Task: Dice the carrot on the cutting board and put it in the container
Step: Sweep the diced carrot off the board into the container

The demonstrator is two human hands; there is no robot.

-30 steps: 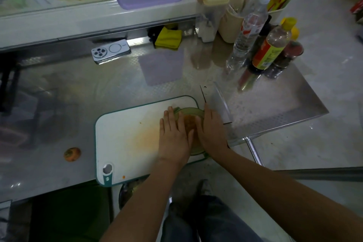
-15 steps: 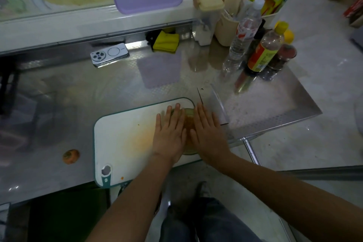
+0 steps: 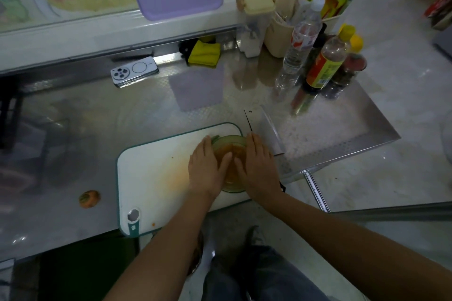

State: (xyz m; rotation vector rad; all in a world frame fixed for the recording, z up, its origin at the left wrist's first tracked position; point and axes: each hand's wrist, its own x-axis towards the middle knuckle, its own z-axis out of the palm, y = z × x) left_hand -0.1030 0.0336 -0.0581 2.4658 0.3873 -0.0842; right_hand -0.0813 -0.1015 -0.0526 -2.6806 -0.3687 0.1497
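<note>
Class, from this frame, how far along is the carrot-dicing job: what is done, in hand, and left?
Done: orange diced carrot lies in the clear green-tinted container on the white teal-rimmed cutting board; the steel cleaver lies aside. In hand: left hand and right hand are spread flat-fingered over the container. Left: perhaps an orange crumb on the board; a carrot end sits on the steel counter.

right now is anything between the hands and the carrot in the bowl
Nothing visible. The diced carrot already sits in the bowl on the cutting board. The left hand and right hand flank the bowl, thumbs over the carrot. The knife lies right of the board, not between.
</note>
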